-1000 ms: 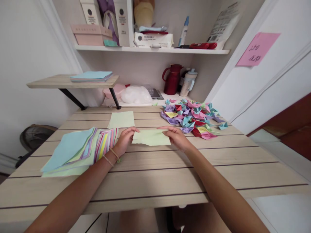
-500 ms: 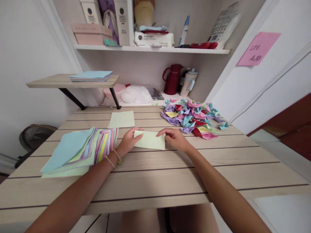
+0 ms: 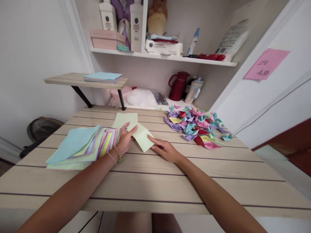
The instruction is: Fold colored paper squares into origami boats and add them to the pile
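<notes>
A pale green sheet of paper (image 3: 143,137), folded into a strip, is tilted above the table between my two hands. My left hand (image 3: 126,139) pinches its upper left end, thumb on top. At the lower right end, my right hand (image 3: 165,149) grips the edge between thumb and fingers. Behind my left hand lies another pale green sheet (image 3: 125,119), partly covered by the fingers. Left of my left wrist is a fanned stack of coloured paper (image 3: 75,145), light blue on top.
Many folded paper boats (image 3: 196,124) are heaped at the right back of the slatted table (image 3: 155,187). A small raised shelf (image 3: 65,79) at back left bears more paper (image 3: 103,77). A red jug (image 3: 178,86) and a pale bottle (image 3: 194,91) stand behind the heap.
The strip has turned from nearly level to slanting down to the right. My right hand has moved lower along with its end. The whole view has shifted slightly.
</notes>
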{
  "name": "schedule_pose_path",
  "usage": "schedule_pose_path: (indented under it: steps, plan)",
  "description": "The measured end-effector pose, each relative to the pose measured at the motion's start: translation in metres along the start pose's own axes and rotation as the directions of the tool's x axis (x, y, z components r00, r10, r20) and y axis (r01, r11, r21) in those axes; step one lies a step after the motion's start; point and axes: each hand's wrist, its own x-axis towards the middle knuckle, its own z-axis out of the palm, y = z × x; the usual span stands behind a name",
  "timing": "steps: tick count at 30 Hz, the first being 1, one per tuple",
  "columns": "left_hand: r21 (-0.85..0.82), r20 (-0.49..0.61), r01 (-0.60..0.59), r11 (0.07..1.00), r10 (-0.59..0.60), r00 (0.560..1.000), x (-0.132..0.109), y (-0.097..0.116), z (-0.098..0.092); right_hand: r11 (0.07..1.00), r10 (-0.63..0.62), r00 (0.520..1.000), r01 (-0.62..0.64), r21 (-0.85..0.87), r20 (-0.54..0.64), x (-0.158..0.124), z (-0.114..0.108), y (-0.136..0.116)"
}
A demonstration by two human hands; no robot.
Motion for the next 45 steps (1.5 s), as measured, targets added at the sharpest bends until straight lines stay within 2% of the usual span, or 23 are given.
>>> schedule_pose_path:
  steps: [2, 6, 10, 12, 14, 18, 21, 25, 29, 32, 36, 39, 43, 45]
  plan:
    - [-0.037, 0.021, 0.006, 0.999, -0.005, 1.000, 0.001, -0.001, 0.003, 0.999, -0.016, 1.000, 0.015, -0.037, -0.016, 0.001, 0.001, 0.001]
    - [0.049, 0.115, -0.006, 0.999, 0.000, 0.993, 0.006, -0.007, 0.005, 0.996, 0.060, 0.998, -0.060, -0.060, -0.014, -0.001, 0.003, 0.008]
    - [0.106, 0.151, -0.007, 0.994, -0.010, 0.988, 0.007, -0.010, 0.002, 0.987, 0.103, 0.994, -0.097, 0.125, -0.044, -0.001, 0.007, 0.014]
    - [0.180, 0.215, 0.029, 0.983, -0.068, 0.974, 0.005, -0.010, 0.001, 0.984, 0.099, 0.994, -0.089, 0.155, -0.056, 0.000, 0.007, 0.014]
    - [0.258, 0.277, 0.048, 0.965, -0.121, 0.953, 0.002, -0.009, 0.000, 0.991, 0.075, 0.997, -0.071, 0.115, -0.031, 0.001, 0.006, 0.012]
    - [0.333, 0.332, 0.006, 0.943, -0.123, 0.935, -0.004, -0.008, 0.002, 0.988, 0.022, 1.000, -0.022, 0.156, -0.001, 0.001, 0.004, 0.008]
    - [0.327, 0.390, -0.026, 0.945, -0.110, 0.914, -0.007, -0.006, 0.003, 0.982, 0.079, 0.995, -0.067, 0.178, -0.062, 0.000, 0.004, 0.007]
    - [0.267, 0.483, -0.020, 0.964, -0.116, 0.868, -0.009, -0.003, 0.005, 0.986, 0.144, 0.968, -0.123, 0.111, -0.206, -0.001, 0.005, 0.005]
    - [0.368, 0.517, -0.060, 0.928, -0.150, 0.843, -0.009, -0.005, 0.002, 0.973, 0.217, 0.919, -0.175, 0.151, -0.330, -0.001, 0.006, 0.004]
    - [0.426, 0.512, -0.038, 0.904, -0.206, 0.834, -0.009, -0.009, 0.000, 0.948, 0.304, 0.887, -0.246, 0.201, -0.348, -0.002, 0.006, 0.007]
    - [0.358, 0.490, -0.013, 0.934, -0.176, 0.854, -0.009, -0.008, 0.001, 0.939, 0.307, 0.908, -0.239, 0.248, -0.286, -0.002, 0.008, 0.013]
    - [0.379, 0.482, -0.052, 0.924, -0.149, 0.863, -0.009, -0.002, 0.001, 0.939, 0.298, 0.919, -0.233, 0.253, -0.258, -0.001, 0.009, 0.013]
    - [0.454, 0.536, -0.148, 0.879, -0.136, 0.833, -0.010, 0.001, 0.000, 0.946, 0.290, 0.913, -0.228, 0.231, -0.287, 0.001, 0.007, 0.009]
    - [0.400, 0.563, -0.118, 0.909, -0.142, 0.814, -0.009, -0.003, -0.001, 0.948, 0.290, 0.896, -0.222, 0.227, -0.336, 0.001, 0.006, 0.008]
